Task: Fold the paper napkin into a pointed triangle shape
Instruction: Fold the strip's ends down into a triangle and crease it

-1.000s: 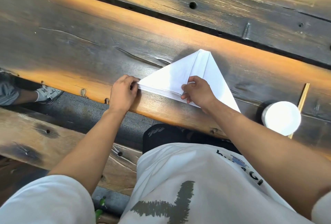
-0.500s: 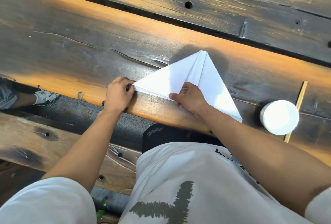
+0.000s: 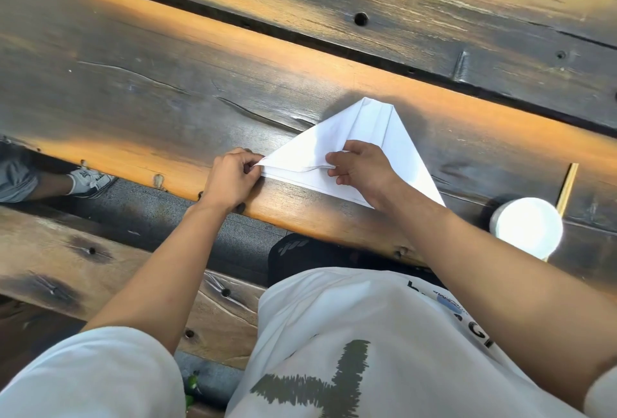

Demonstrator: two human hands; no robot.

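Comparing with half a second ago, we see our right hand has slid leftward along the near edge of the paper napkin and now pinches the top layer there, lifting it into a small curl, where before it pressed the paper flat. Our left hand has stayed at the left corner, its grip clenched on that tip. We read this as the edge crease being done and a next fold being started: a layer is being opened or turned over, so the shape is not final yet.

We find the napkin lying on the wooden bench, close to its near edge, already a flat triangle. Its apex points away from us and slightly right, and looks blunt rather than sharp. The long axis runs along the base, from the left corner down to the right corner hidden behind our forearm.

Near that far corner stand a white cup and a thin wooden stick.
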